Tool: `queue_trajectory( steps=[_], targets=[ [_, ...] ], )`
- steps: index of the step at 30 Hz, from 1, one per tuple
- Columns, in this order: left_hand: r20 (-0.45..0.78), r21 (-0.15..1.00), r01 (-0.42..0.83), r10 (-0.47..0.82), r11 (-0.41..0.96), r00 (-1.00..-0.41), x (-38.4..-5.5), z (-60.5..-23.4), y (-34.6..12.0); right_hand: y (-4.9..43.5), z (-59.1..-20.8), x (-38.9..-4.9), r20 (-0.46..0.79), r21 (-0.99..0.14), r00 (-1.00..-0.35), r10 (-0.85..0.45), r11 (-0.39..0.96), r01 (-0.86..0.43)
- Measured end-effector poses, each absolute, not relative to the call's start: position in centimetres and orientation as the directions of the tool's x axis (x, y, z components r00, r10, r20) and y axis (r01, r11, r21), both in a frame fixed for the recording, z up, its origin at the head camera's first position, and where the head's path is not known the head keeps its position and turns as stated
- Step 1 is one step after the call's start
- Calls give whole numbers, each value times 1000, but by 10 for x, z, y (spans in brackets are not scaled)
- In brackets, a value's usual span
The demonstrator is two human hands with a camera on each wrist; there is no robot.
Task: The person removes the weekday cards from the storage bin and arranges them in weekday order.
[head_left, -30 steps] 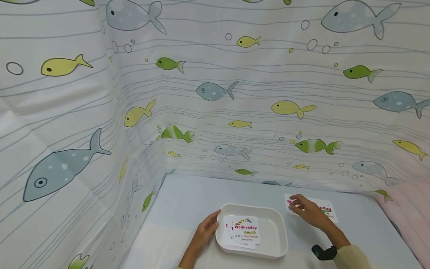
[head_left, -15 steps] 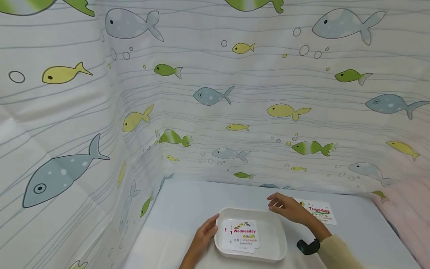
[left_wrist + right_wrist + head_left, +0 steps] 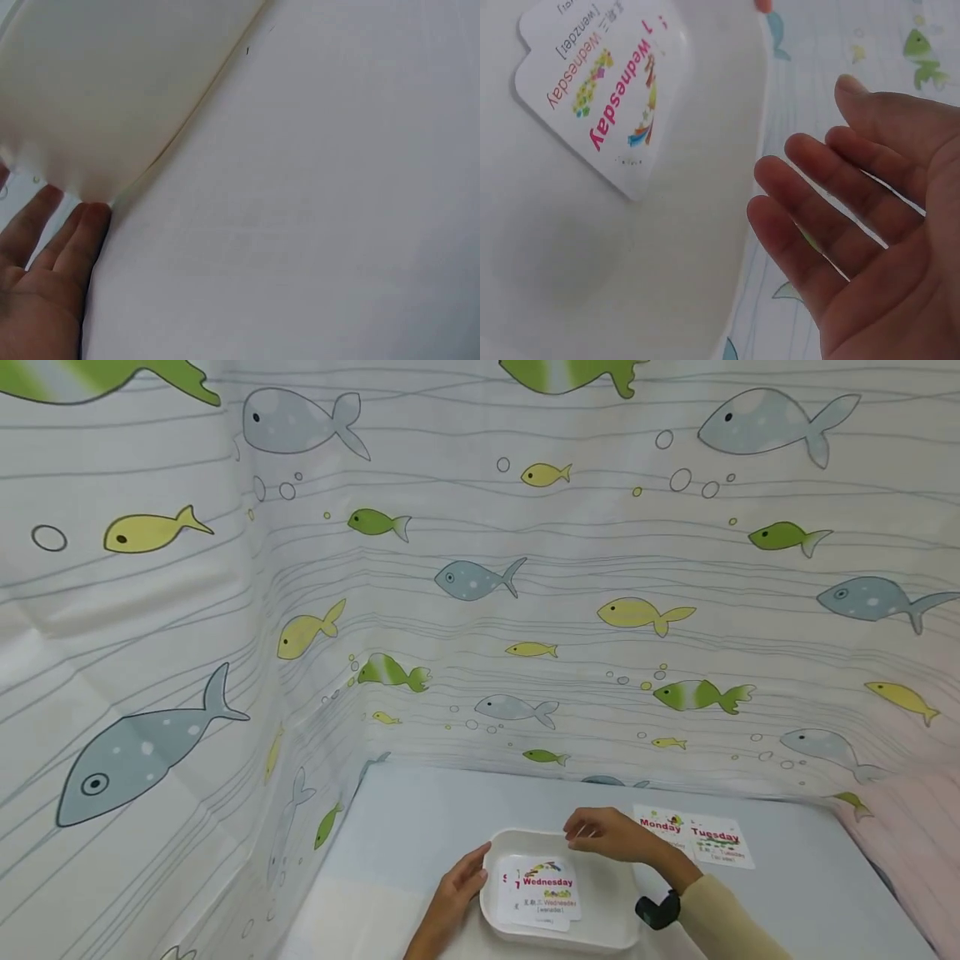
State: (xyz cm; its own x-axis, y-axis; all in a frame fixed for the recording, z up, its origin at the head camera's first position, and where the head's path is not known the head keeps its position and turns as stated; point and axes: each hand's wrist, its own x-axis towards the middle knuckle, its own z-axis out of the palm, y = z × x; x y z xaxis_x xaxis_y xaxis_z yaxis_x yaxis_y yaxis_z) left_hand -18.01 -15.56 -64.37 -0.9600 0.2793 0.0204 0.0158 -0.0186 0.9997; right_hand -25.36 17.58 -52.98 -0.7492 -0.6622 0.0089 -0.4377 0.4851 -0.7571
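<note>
Head view: your left hand [image 3: 456, 885] touches the tray [image 3: 603, 910] at its left edge, the fingers extended with a slight bend; the left wrist view shows fingertips against the outer wall. Your right hand [image 3: 611, 835] hovers by the tray's far edge, toward the far right corner, fingers loosely bent, thumb apart, holding nothing. Whether it touches the rim, you cannot tell.

Inside the tray, the Wednesday card [image 3: 551, 897] lies face up on a pile near the left edge, with lower cards [image 3: 507, 902] poking out to its left. On the table [image 3: 420, 814], beyond the tray's far right corner and near the table's far edge, you have the Monday card [image 3: 656, 824] and, right of it, the Tuesday card [image 3: 717, 845], both face up; your right arm hides part of Monday. Fish cloth [image 3: 480, 627] rises behind the table's far edge.
</note>
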Motion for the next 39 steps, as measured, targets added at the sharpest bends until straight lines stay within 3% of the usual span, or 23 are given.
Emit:
queue_trajectory(
  steps=[16,30,39],
  targets=[
    [13,999,2,263,-42,-965,-180,-638,-154,140,-539,-263,-15,-679,-633,-774,472,-561],
    [17,999,6,275,-43,-961,-176,-642,-152,128,-554,-257,-62,-593,-655,-753,555,-583],
    [30,998,13,272,-64,-962,-178,-640,-153,124,-566,-255,-73,-597,-662,-746,565,-570]
  ],
)
